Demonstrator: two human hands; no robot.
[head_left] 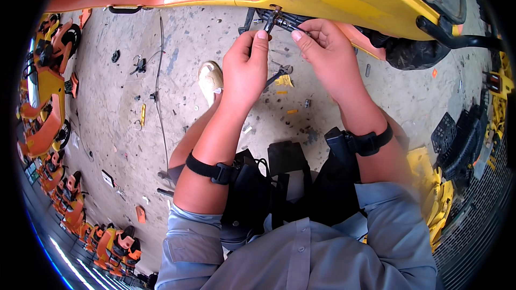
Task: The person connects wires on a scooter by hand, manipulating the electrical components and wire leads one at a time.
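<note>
My left hand (pixel 248 67) is closed, thumb and fingers pinching a short shiny metal rod (pixel 270 26) that looks like a tool handle. My right hand (pixel 329 48) pinches the end of a darker slim rod (pixel 289 24) that angles up to the left. Both rods meet at a metal joint just under the lower edge of a yellow and orange vehicle body (pixel 322 0). Whether they form one tool I cannot tell. Between my forearms, a wrench (pixel 279 73) lies on the floor beside a yellow scrap.
Small parts and yellow scraps (pixel 143 114) litter the concrete floor. A black cable (pixel 159 75) runs along it on the left. Orange and yellow bikes (pixel 45 123) stand in a row at far left. Black plastic parts (pixel 459 134) and yellow panels (pixel 438 204) lie on the right.
</note>
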